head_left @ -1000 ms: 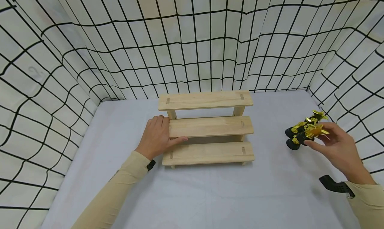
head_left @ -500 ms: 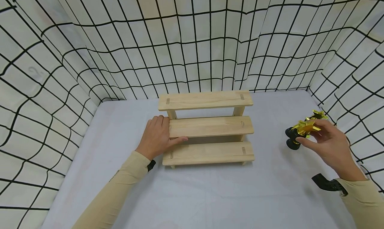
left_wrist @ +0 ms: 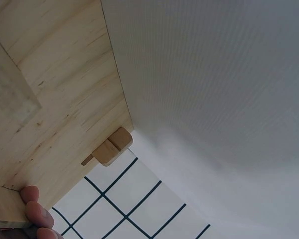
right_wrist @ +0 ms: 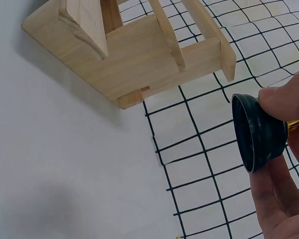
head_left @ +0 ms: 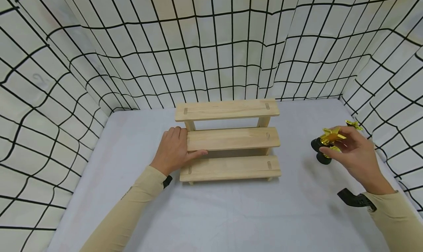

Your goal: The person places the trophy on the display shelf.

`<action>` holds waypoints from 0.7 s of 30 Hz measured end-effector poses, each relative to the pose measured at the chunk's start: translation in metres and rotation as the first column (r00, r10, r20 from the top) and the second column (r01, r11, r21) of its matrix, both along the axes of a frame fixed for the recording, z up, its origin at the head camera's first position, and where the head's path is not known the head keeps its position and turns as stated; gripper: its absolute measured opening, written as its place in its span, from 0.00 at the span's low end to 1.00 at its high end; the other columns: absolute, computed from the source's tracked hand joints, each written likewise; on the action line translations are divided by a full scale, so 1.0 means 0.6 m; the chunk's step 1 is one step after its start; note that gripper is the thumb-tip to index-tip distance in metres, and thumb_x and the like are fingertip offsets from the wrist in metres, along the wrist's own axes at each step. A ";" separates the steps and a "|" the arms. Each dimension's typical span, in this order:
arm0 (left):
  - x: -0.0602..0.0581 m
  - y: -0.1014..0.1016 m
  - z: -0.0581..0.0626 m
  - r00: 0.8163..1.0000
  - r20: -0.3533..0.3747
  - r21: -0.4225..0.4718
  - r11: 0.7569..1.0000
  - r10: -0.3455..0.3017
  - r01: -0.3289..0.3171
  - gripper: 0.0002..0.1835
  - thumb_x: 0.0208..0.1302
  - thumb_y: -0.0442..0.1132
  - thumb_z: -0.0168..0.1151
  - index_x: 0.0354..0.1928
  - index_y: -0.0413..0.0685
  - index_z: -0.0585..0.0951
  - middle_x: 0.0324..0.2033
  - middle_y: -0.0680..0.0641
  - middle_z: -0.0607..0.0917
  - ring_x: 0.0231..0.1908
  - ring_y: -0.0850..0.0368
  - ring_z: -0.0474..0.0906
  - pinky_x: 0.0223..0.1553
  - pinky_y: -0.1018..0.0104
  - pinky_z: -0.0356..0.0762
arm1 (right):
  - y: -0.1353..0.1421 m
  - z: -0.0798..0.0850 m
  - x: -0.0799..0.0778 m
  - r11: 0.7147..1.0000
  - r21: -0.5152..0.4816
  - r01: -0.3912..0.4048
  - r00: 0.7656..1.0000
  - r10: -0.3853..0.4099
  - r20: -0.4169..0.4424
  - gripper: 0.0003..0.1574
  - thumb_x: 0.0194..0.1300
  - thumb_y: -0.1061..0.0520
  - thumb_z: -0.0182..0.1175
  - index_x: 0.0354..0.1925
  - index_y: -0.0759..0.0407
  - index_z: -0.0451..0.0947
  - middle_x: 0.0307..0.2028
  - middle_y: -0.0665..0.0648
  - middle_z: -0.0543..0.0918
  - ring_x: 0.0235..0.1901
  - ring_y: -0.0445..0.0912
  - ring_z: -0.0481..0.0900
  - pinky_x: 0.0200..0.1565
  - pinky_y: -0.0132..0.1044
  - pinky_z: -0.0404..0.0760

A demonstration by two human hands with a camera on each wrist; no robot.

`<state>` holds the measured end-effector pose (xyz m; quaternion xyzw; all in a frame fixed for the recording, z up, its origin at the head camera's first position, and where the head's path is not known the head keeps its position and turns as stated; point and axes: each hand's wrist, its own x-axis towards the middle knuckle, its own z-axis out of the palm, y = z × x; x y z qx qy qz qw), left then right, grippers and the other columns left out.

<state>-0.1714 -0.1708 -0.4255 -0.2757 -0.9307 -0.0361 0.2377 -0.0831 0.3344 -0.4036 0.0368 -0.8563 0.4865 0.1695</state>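
Note:
A three-tier wooden shelf [head_left: 232, 139] stands at the middle of the white-covered table. My left hand [head_left: 172, 147] grips the left end of its middle tier, thumb along the front edge. In the left wrist view, fingertips [left_wrist: 37, 211] curl at a board's edge. On the right, my right hand [head_left: 358, 160] pinches a small gold star trophy [head_left: 331, 135]. Its hollow black base [right_wrist: 261, 133] tips toward the right wrist camera, held between thumb and fingers. Behind and below that hand, another trophy's black base [head_left: 324, 158] and a gold star [head_left: 354, 125] show, partly hidden.
Black wire grid panels [head_left: 214, 57] rise along the back and both sides, backed by white sheeting. White cloth [head_left: 224, 211] covers the table in front of the shelf. A black strap [head_left: 355, 200] sits at the right wrist.
My right hand has moved left with the trophy, away from the right grid and in front of the other trophies. The left hand has kept its grip on the shelf.

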 end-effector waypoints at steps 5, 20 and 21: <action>0.000 -0.001 0.000 1.000 0.001 0.006 1.000 -0.003 0.003 0.46 0.47 0.80 0.68 0.35 0.38 0.74 0.28 0.41 0.76 0.29 0.44 0.72 0.32 0.57 0.66 | -0.005 0.002 -0.003 1.000 0.012 0.003 1.000 -0.003 0.016 0.37 0.52 0.75 0.75 0.58 0.61 0.73 0.50 0.41 0.77 0.48 0.26 0.81 0.53 0.12 0.74; 0.002 0.001 0.003 1.000 0.002 0.003 1.000 0.003 -0.003 0.46 0.45 0.77 0.72 0.35 0.38 0.74 0.28 0.41 0.76 0.29 0.43 0.72 0.32 0.57 0.65 | -0.032 0.014 -0.010 0.998 0.010 -0.059 0.998 0.059 -0.014 0.36 0.53 0.76 0.73 0.58 0.62 0.74 0.51 0.37 0.79 0.47 0.28 0.81 0.52 0.13 0.76; 0.002 0.001 0.003 1.000 0.001 0.003 1.000 0.003 -0.003 0.46 0.44 0.77 0.72 0.35 0.38 0.74 0.28 0.41 0.76 0.29 0.43 0.72 0.32 0.57 0.65 | -0.034 0.014 -0.010 0.998 0.013 -0.065 0.998 0.065 -0.011 0.36 0.53 0.76 0.73 0.58 0.62 0.74 0.51 0.37 0.79 0.48 0.28 0.81 0.52 0.13 0.76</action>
